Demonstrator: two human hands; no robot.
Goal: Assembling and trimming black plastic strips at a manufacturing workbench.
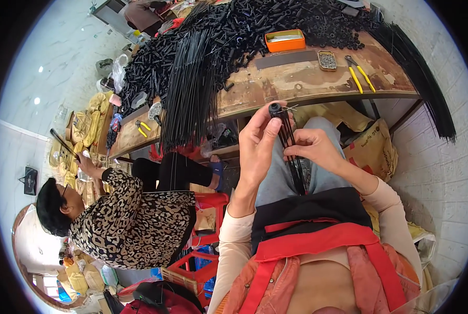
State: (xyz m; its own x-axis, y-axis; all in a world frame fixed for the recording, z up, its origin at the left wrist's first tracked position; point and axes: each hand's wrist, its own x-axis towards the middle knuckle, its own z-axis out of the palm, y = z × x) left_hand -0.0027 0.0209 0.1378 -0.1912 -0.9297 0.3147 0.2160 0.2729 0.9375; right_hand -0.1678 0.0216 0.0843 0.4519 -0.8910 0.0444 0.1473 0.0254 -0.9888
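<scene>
One bundle of black rods (295, 170), held upright but slanting above our lap (272, 180).
Our left hand (255, 144) wraps the bundle just below its round cap (275, 108), thumb pressed to its side; our right hand (318, 150) brings thumb and fingertips together at the thin rods lower down, though we cannot tell which rod they pinch. Beyond, on our wooden table (297, 78), yellow-handled pliers (355, 78) and an orange box (286, 46) lie near heaped black parts (234, 34).
</scene>
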